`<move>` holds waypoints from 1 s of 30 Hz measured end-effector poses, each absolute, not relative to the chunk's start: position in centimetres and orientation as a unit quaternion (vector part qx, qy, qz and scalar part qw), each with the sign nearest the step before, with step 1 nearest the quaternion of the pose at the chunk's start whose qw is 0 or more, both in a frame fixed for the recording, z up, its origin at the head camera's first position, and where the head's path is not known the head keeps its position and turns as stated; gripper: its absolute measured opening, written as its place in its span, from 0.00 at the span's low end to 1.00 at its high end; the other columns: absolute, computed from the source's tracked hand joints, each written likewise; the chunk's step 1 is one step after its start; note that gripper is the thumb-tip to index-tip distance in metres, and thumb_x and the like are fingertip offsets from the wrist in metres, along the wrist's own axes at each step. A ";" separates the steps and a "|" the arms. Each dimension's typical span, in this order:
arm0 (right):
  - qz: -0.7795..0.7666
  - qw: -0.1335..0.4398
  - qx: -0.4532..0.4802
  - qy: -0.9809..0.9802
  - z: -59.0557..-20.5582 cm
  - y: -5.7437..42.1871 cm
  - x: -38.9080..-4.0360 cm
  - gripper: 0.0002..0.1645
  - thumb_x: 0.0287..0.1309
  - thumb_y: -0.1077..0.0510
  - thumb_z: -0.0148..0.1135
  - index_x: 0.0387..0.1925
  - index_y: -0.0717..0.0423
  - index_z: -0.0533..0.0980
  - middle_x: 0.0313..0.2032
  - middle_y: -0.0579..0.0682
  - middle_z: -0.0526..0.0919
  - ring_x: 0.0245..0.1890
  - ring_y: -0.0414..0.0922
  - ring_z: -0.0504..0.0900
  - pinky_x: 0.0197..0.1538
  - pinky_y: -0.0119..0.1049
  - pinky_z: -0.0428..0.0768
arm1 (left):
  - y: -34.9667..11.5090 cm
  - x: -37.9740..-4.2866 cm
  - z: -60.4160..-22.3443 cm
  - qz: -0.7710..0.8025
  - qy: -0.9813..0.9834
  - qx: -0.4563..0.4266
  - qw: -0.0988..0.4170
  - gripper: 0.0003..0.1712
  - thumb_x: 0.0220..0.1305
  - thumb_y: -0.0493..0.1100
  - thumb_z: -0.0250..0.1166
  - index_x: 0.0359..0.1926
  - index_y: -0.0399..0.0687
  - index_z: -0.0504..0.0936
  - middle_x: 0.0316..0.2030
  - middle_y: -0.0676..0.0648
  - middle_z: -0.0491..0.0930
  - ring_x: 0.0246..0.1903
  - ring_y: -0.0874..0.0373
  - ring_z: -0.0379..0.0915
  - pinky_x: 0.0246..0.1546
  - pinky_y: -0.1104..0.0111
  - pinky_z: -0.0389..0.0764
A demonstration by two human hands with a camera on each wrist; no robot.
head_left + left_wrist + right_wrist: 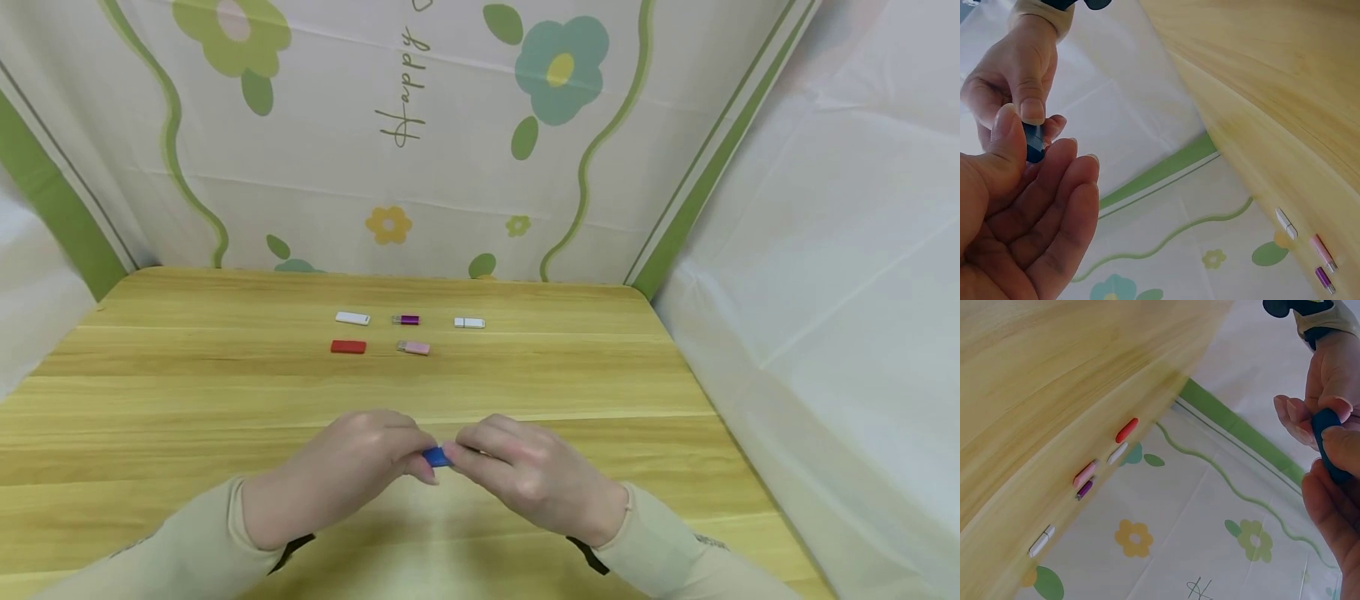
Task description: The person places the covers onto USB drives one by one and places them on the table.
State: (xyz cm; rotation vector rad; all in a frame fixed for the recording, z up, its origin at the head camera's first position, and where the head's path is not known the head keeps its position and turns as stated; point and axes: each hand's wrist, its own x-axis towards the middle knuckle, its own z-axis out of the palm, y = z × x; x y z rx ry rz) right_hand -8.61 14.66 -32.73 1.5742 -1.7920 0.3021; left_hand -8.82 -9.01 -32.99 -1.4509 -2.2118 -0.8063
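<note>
In front of me both hands meet at a small blue USB stick [437, 457], held above the table with its connector not showing. My left hand [348, 467] pinches its left end between thumb and fingers. The right hand [525, 471] grips the other end, its thumb [1341, 447] lying along the blue side in the right wrist view. Much of the stick is hidden by the fingers; its rounded dark-blue end [1035, 152] shows beside my left thumb in the left wrist view.
Farther back on the wooden table [187, 400] lie a white stick [352, 317], a purple USB stick [407, 320], a capped white USB stick [469, 322], a red stick [348, 347] and a pink USB stick [414, 347]. Flower-printed cloth [315, 167] hangs behind the table.
</note>
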 end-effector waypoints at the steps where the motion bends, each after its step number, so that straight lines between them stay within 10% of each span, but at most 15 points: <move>1: 0.116 0.360 0.612 -0.694 -32.7 14.7 -8.6 0.11 0.70 0.68 0.53 0.44 0.67 0.82 0.38 0.52 0.81 0.32 0.41 0.79 0.43 0.21 0.77 | -9.0 -8.9 -33.0 -0.285 -0.785 -0.517 0.189 0.10 0.50 0.42 0.75 0.34 0.44 0.87 0.27 0.58 0.82 0.28 0.71 0.77 0.32 0.83 0.76; 19: 0.087 0.351 0.626 -0.691 -33.1 14.6 -9.2 0.14 0.70 0.71 0.49 0.47 0.69 0.81 0.37 0.50 0.79 0.32 0.41 0.78 0.42 0.21 0.77 | -8.8 -9.3 -33.1 -0.301 -0.797 -0.502 0.147 0.07 0.52 0.39 0.75 0.32 0.44 0.86 0.26 0.58 0.80 0.26 0.72 0.74 0.29 0.83 0.75; 30: 0.096 0.265 0.505 -0.815 -34.3 14.4 -11.1 0.10 0.51 0.63 0.75 0.37 0.60 0.85 0.35 0.47 0.81 0.33 0.39 0.80 0.39 0.19 0.77 | -7.5 -11.9 -34.1 -0.271 -0.856 -0.431 0.091 0.06 0.58 0.41 0.72 0.34 0.42 0.87 0.26 0.55 0.82 0.25 0.70 0.73 0.27 0.78 0.76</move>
